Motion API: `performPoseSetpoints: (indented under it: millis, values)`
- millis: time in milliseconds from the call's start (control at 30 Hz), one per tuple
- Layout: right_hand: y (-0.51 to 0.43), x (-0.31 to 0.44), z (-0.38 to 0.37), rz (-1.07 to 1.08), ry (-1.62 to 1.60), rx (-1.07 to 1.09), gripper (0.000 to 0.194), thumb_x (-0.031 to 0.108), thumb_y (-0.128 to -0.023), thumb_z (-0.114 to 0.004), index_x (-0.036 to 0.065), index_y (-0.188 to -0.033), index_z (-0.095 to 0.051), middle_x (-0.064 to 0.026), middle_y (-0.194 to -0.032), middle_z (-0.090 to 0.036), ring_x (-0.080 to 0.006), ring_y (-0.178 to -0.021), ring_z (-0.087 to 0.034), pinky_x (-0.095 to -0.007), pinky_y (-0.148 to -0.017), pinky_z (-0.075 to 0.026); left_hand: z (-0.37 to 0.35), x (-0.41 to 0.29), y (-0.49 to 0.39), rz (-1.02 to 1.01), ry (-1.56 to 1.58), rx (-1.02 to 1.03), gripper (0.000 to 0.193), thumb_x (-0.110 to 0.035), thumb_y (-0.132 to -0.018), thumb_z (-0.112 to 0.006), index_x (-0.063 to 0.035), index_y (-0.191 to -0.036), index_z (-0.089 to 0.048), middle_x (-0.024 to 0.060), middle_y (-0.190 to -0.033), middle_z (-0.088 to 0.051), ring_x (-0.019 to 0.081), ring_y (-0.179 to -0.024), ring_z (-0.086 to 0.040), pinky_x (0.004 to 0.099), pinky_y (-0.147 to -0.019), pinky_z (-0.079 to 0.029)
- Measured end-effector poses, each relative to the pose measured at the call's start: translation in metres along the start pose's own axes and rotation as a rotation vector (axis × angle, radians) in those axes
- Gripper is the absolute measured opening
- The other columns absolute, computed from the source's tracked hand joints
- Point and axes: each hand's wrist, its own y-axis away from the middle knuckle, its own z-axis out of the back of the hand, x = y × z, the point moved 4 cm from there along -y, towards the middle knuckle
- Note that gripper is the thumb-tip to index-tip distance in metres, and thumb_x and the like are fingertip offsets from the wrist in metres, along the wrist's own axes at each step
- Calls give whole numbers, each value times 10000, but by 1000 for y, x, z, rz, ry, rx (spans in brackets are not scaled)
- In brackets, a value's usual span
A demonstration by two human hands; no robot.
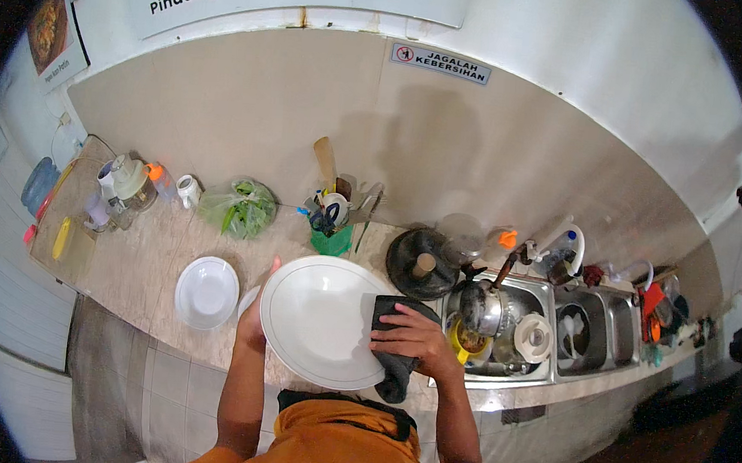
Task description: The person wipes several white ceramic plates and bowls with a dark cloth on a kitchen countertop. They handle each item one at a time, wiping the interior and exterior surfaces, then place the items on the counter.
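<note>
A large white plate with a thin line around its rim is held up in front of me over the counter's edge. My left hand grips its left rim, most of the fingers hidden behind it. A dark cloth is in my right hand, pressed against the plate's right side and hanging below it. Left of the plate, a smaller white bowl rests on the counter. Part of another white dish shows behind my left wrist.
Behind the plate stand a green utensil holder and a bag of green vegetables. A black lid lies beside the steel sink, which holds a saucepan and dishes. A blender and a white mug stand far left.
</note>
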Motion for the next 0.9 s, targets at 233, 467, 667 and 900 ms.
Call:
performPoseSetpoints:
  millis: [233,467,667,900]
  values:
    - [-2,-18,-19,-17,62,54,387,40,-715,-709,190,-1064,-785,-12,-1129,-747,-267,-1267,-605,-517,-1165,-390,34,-9,5,219,-310,-207,524,-424,-856,-651,-30,-1199,-686,148,-1084,-735,240,-955,-707,348,-853,-560]
    - [-6,-54,-55,-118,-48,-59,382,-52,-664,-761,143,-989,-809,-47,-1150,-742,-332,-1319,-562,-535,-1149,-401,77,0,11,276,-413,-217,584,-320,-821,-680,18,-1290,-595,145,-1161,-681,249,-1035,-672,336,-881,-543]
    - [-26,-72,-89,-264,-163,-176,390,-12,-683,-816,112,-1052,-790,-96,-1240,-710,-348,-1316,-565,-462,-1105,-454,105,-11,17,187,-360,-271,585,-329,-801,-700,-31,-1287,-568,142,-1157,-658,268,-1042,-666,393,-891,-555]
    - [-52,-79,-130,-405,-372,-440,458,-17,-724,-799,44,-1174,-738,-199,-1333,-645,-264,-1236,-622,-368,-1049,-478,141,-24,24,122,-232,-359,519,-321,-845,-696,-17,-1249,-578,130,-1135,-667,258,-1033,-671,410,-902,-556]
